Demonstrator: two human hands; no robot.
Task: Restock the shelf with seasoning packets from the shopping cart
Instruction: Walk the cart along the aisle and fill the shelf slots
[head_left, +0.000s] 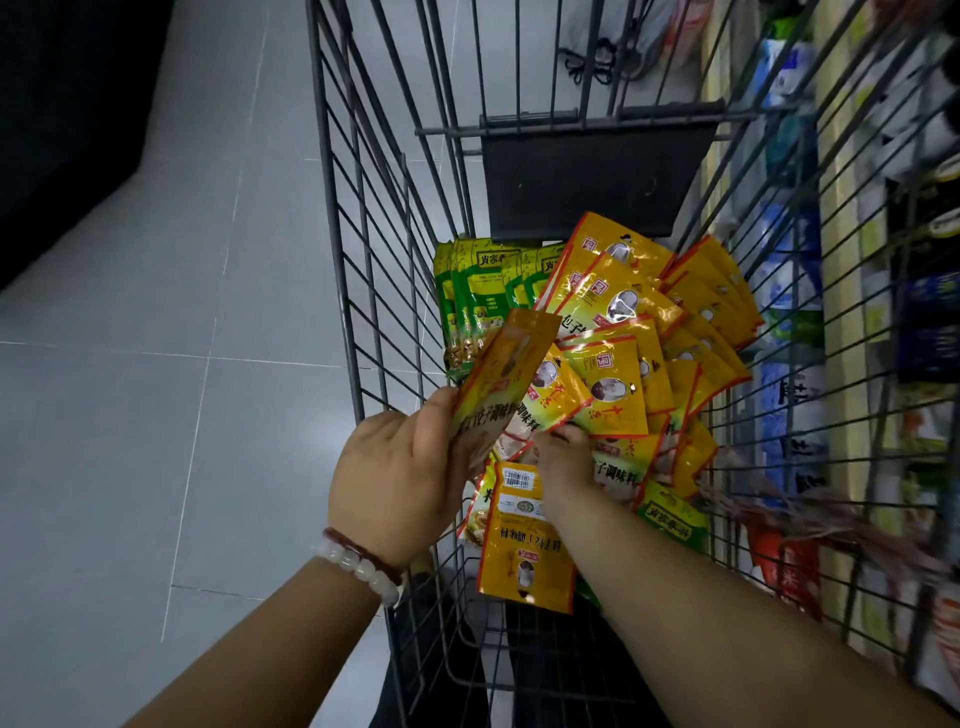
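Both hands are working inside the cart (363, 291). Left hand (395, 478) is gripping one yellow packet (498, 379); right hand (563, 457) is reaching into the packet pile (649, 332), grip hidden, cannot tell.

Glossy plastic seasoning packets (613, 374) lie in a grey metal-wire cart (374, 218) over smooth, matt floor tiles (156, 312).

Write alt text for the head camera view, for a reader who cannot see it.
A person's left hand grips a few orange seasoning packets above a wire shopping cart, while the right hand reaches into the pile of orange packets and green packets inside. Stocked shelves stand at right.
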